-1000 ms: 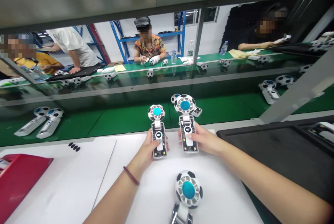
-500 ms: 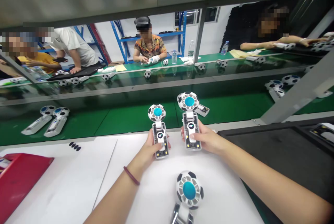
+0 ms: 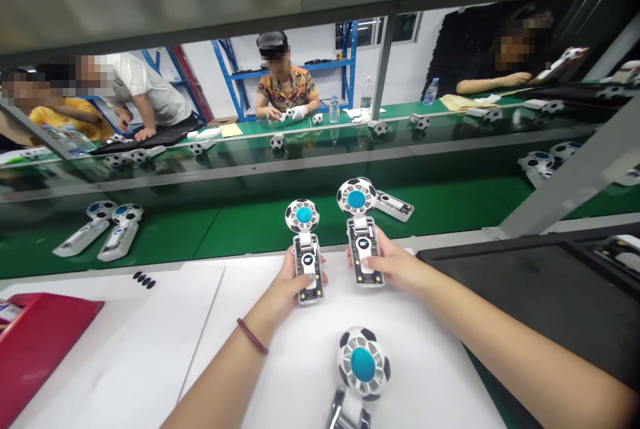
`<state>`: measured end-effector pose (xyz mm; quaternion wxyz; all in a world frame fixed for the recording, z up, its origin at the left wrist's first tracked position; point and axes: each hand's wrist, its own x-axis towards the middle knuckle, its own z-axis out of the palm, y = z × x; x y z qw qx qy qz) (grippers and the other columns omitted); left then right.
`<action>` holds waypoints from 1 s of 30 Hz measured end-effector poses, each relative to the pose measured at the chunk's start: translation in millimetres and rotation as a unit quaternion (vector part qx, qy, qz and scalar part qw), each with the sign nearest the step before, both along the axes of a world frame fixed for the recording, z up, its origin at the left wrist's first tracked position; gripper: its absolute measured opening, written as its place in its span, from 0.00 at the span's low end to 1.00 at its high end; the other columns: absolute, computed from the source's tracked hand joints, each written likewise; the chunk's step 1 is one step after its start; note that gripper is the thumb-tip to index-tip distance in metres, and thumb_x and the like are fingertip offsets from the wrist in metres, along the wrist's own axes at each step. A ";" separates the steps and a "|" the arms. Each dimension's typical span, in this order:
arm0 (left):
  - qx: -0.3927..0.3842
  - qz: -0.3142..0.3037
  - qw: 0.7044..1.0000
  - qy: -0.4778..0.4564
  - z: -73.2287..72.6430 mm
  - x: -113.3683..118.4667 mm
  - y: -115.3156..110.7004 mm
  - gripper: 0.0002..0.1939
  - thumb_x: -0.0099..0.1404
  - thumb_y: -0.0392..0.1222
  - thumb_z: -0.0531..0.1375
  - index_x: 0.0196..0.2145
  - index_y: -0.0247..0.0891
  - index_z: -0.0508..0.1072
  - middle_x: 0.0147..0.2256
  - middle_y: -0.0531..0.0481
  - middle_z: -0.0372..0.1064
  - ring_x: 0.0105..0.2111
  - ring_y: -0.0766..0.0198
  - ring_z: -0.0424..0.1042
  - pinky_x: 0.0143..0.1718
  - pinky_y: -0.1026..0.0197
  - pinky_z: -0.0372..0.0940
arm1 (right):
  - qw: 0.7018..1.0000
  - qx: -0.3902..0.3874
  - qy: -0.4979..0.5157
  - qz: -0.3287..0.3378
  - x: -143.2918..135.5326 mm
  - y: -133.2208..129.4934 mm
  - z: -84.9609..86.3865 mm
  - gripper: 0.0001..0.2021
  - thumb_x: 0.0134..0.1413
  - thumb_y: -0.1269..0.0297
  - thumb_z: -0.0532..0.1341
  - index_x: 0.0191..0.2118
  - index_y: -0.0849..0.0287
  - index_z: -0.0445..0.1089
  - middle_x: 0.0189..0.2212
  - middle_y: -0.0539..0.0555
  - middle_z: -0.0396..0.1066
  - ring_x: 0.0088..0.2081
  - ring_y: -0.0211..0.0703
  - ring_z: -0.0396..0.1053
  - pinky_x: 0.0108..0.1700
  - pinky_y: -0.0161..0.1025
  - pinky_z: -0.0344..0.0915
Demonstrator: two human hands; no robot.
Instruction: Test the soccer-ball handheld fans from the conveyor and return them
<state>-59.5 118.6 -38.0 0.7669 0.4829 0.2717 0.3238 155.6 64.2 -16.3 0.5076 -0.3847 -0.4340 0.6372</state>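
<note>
My left hand (image 3: 296, 277) is closed around the clear-cased handle of a handheld fan (image 3: 303, 215), its head patterned like a football with a teal centre. A matching handheld fan (image 3: 357, 198) is gripped in my right hand (image 3: 389, 261). Both fans stand nearly upright with their small round displays lit, and each thumb rests on the white strip below the display. On the white work surface (image 3: 280, 375) in front of me lies a third fan (image 3: 363, 363), its handle cut off by the bottom edge.
Beyond the work surface runs a green conveyor belt (image 3: 240, 215) bearing several fans, including a pair (image 3: 120, 232) at left. A red bin (image 3: 50, 335) and black oval pieces (image 3: 144, 280) are at left. A black tray (image 3: 530, 295) and slanted metal post (image 3: 575, 175) stand at right. Co-workers sit opposite.
Fans on the near belt have shifted right, while those on the far strip have drifted left. My right hand's fan has tilted slightly left. A co-worker at far right has raised a fan.
</note>
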 end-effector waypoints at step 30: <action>0.108 0.074 0.963 -0.234 151.0 -33.4 -73.4 0.25 0.48 0.57 0.63 0.38 0.37 0.69 0.24 0.53 0.60 0.21 0.70 0.60 0.24 0.65 0.62 | 0.931 0.113 -0.212 -0.275 8.6 -71.2 121.5 0.22 0.33 0.55 0.68 0.37 0.60 0.69 0.33 0.57 0.71 0.38 0.51 0.69 0.39 0.43 0.66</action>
